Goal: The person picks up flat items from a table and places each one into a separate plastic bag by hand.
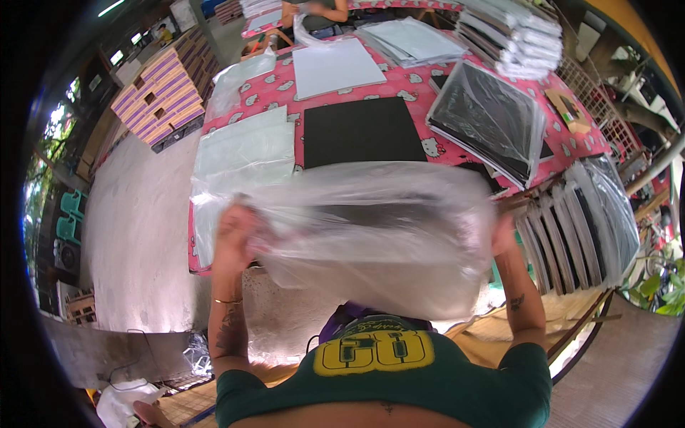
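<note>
A large see-through plastic bag (378,274) is stretched out in front of me, over the near edge of the table. My left hand (235,230) is closed on its left end, and my right hand (504,234) grips the right end; the bag hides some of the fingers, and motion smears both hands. A dark band shows through the plastic, but I cannot tell whether it lies inside or behind. Just beyond the bag, a flat black sheet (362,132) rests on the pink patterned tablecloth (246,100). Left of it lies a pile of flat plastic bags (246,150).
Bagged black sheets (489,114) are stacked at the right, near a brown tape dispenser (569,110). More wrapped bundles (571,239) stand beside the table. A white sheet (339,68) lies farther off, before another person (314,11). Boxes (160,93) are piled at far left.
</note>
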Action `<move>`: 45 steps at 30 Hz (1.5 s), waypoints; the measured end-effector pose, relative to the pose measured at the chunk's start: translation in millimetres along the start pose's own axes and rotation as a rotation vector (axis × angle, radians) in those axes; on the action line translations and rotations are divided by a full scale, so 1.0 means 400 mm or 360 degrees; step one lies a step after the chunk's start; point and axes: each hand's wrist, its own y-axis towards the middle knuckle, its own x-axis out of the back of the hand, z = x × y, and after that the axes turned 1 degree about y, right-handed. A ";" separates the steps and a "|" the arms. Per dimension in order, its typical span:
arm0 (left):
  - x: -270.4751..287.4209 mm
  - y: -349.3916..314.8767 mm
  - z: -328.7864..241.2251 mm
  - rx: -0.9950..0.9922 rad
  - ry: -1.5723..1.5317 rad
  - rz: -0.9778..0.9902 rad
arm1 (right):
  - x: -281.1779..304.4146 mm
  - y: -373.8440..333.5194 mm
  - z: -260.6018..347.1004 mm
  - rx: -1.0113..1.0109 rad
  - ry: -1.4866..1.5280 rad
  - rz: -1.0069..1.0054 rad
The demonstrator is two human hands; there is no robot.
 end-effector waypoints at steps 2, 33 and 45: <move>-0.098 0.041 -0.061 -0.0289 -0.0257 -0.0479 | -0.165 0.053 0.071 -0.0851 -0.1894 0.0285; 0.106 -0.048 0.484 0.0616 0.0410 -0.0497 | 0.070 0.076 -0.359 -0.0207 -0.1016 -0.1783; 0.033 -0.044 0.587 0.0199 0.1347 -0.0605 | 0.158 0.191 -0.400 0.0241 -0.0942 -0.2218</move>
